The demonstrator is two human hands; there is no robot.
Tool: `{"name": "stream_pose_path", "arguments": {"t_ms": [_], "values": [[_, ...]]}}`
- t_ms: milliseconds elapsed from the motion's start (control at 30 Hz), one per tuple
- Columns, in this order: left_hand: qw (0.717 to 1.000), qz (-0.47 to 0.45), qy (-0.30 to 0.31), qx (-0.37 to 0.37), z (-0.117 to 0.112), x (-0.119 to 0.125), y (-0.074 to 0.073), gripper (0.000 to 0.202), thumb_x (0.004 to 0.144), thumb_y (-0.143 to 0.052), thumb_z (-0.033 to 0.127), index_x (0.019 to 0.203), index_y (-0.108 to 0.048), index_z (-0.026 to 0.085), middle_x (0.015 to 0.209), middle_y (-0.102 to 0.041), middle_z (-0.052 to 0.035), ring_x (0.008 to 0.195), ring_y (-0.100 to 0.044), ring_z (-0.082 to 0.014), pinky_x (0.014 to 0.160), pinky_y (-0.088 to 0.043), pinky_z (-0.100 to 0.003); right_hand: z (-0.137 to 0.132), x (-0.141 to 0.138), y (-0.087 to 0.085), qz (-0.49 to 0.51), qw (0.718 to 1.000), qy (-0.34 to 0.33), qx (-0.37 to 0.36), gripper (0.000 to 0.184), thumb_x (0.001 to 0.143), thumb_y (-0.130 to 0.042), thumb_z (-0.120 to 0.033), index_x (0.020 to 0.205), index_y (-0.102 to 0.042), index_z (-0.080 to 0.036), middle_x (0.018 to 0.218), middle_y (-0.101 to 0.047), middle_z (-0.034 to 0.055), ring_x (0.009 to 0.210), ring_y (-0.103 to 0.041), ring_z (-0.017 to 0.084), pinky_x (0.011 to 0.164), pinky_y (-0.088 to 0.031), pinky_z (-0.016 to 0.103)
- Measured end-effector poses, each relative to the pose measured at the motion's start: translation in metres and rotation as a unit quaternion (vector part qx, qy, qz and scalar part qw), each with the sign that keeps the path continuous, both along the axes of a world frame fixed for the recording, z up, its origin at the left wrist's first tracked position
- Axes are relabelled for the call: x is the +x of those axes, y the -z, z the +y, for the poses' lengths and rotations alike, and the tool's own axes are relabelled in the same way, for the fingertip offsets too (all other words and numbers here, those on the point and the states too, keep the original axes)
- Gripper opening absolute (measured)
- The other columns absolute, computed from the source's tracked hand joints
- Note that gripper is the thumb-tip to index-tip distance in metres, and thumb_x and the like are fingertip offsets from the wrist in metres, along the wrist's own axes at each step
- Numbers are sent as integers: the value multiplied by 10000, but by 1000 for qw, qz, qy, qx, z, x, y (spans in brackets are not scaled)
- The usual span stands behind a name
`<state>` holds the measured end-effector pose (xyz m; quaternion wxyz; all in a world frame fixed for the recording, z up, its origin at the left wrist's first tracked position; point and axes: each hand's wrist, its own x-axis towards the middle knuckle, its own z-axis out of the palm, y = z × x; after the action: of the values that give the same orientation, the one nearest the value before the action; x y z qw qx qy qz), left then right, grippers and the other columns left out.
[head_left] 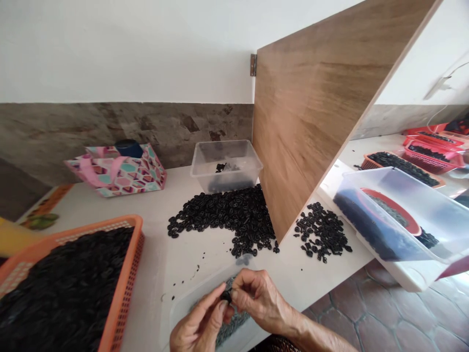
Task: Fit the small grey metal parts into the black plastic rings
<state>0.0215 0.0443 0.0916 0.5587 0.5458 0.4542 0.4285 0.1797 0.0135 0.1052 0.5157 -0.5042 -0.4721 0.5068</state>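
Both hands meet at the bottom centre over a translucent shallow bin [176, 305] that holds many small grey pieces [234, 328]. My left hand [200, 322] pinches a small black part [226, 295] between thumb and fingers. My right hand [262, 298] is closed at the same part, thumb and forefinger pressed against it. The fingers cover much of the part, so its full shape is hidden. Just beyond the hands, a large pile of black oval pieces with holes [227, 210] spreads over the white table [154, 264].
At left stands an orange basket [137, 234] full of black pieces. Behind are a patterned bag [135, 176] and a clear bin [227, 171]. A wooden partition [311, 98] rises at right; beyond it lie a smaller black pile [322, 232] and a large translucent box [395, 190].
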Motion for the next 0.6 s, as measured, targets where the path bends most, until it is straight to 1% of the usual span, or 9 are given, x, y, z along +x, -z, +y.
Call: {"name": "stream_pose_path", "arguments": {"t_ms": [67, 100, 200, 267, 367, 433, 500, 600], "values": [[998, -11, -25, -61, 1, -1, 1, 297, 650, -839, 432, 913, -822, 296, 610, -765, 2, 528, -696, -165, 559, -593, -210, 0, -1, -2, -18, 1000, 1, 10, 233, 874, -570, -314, 694, -515, -177, 605, -614, 12, 576, -575, 134, 553, -434, 236], [996, -15, -31, -77, 1, -1, 2, 310, 631, -847, 447, 895, -825, 285, 588, -755, 2, 521, -688, -165, 560, -589, -211, 0, -2, -3, -27, 1000, 1, 12, 210, 875, -553, -277, 693, -510, -181, 607, -627, 15, 581, -584, 137, 570, -441, 242], [996, -9, -20, -90, 4, -1, 3, 324, 582, -862, 481, 818, -835, 261, 586, -753, -10, 524, -667, -163, 567, -574, -212, 0, -4, -7, -51, 998, -9, 21, 180, 868, -510, -190, 689, -502, -189, 591, -639, 2, 583, -583, 127, 613, -442, 244], [995, -1, -20, -94, 6, -1, 3, 329, 575, -860, 493, 795, -837, 250, 574, -742, -13, 520, -643, -155, 557, -556, -207, 0, -5, -8, -77, 997, -5, 31, 180, 856, -500, -158, 679, -501, -189, 569, -621, -16, 563, -549, 111, 602, -418, 229], [994, 11, -20, -108, 8, 0, 1, 343, 572, -858, 502, 759, -833, 215, 497, -683, -8, 482, -589, -145, 504, -520, -211, -1, -7, -6, -135, 990, 25, 36, 169, 817, -524, -152, 652, -507, -183, 561, -551, -34, 537, -472, 97, 536, -350, 210], [993, 9, -21, -117, 8, 2, -1, 371, 557, -857, 521, 706, -822, 184, 458, -644, -10, 457, -566, -152, 472, -506, -234, 0, -8, -4, -152, 987, 39, 32, 163, 805, -536, -162, 645, -513, -181, 566, -508, -39, 534, -446, 96, 520, -329, 208], [992, -1, -24, -123, 9, 5, -3, 404, 538, -856, 547, 655, -806, 164, 446, -628, -15, 445, -558, -161, 460, -504, -258, 0, -8, -4, -153, 987, 42, 29, 167, 807, -537, -166, 642, -514, -182, 564, -501, -40, 534, -450, 98, 527, -340, 210], [992, -9, -19, -124, 9, 6, -5, 425, 546, -849, 558, 685, -809, 158, 465, -638, -19, 461, -567, -166, 485, -513, -270, 1, -8, -6, -150, 988, 28, 24, 183, 834, -518, -158, 653, -518, -186, 560, -556, -30, 538, -503, 109, 568, -388, 221]]}}
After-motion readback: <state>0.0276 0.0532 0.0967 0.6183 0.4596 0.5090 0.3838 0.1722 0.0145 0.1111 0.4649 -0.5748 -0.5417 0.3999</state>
